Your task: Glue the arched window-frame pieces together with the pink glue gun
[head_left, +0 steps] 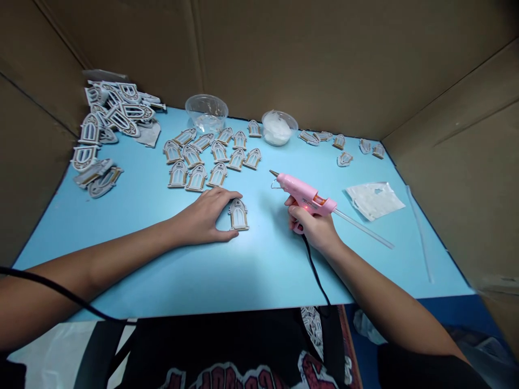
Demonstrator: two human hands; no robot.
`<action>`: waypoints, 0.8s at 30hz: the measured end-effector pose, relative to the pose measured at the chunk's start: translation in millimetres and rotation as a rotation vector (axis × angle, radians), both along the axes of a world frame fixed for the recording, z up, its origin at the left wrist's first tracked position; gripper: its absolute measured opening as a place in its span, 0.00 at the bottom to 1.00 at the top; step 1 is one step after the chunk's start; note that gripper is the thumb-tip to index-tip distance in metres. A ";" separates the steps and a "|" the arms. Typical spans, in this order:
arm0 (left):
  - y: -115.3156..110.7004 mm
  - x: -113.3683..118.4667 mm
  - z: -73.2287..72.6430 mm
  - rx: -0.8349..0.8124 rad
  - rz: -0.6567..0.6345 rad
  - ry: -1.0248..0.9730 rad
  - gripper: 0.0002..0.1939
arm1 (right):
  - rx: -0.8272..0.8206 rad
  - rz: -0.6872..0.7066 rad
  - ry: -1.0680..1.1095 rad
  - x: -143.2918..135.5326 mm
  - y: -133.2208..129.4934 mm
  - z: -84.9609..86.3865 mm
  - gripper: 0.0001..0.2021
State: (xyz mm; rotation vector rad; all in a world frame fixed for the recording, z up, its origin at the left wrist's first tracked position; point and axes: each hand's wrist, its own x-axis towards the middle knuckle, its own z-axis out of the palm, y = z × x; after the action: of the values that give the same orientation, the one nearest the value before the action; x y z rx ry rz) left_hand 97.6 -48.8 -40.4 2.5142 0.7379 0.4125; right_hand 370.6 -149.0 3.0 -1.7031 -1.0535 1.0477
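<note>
My left hand (208, 217) rests on the blue table, thumb and fingers curved round the left side of a small arched window piece (239, 215) that lies flat. The fingertips are at its top and the thumb at its bottom edge. My right hand (314, 224) is wrapped round the handle of a pink glue gun (307, 195). Its nozzle points up and left, away from the piece, and a clear glue stick (365, 229) sticks out of its back. Several similar arched pieces (197, 177) lie in a group beyond my left hand.
A pile of larger arched frames (117, 108) is at the back left. Two clear tubs (206, 112) stand at the back, one holding white material (277, 128). On the right lie a plastic bag (374, 200), a loose stick (420, 235) and small pieces (344, 158). Cardboard walls surround the table.
</note>
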 end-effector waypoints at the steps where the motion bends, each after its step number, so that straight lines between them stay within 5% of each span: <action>1: 0.0 -0.7 0.2 -0.003 -0.002 0.005 0.39 | -0.007 0.000 0.003 0.0 0.0 -0.3 0.14; 24: 4.5 -14.5 5.9 -0.072 -0.011 0.019 0.42 | -0.073 0.120 0.052 2.9 -2.9 -7.8 0.14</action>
State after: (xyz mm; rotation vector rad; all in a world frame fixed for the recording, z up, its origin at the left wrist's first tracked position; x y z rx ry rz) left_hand 83.1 -44.3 -34.6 2.4572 0.7328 0.3528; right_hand 373.6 -151.9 -4.8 -1.6773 -1.1073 1.2136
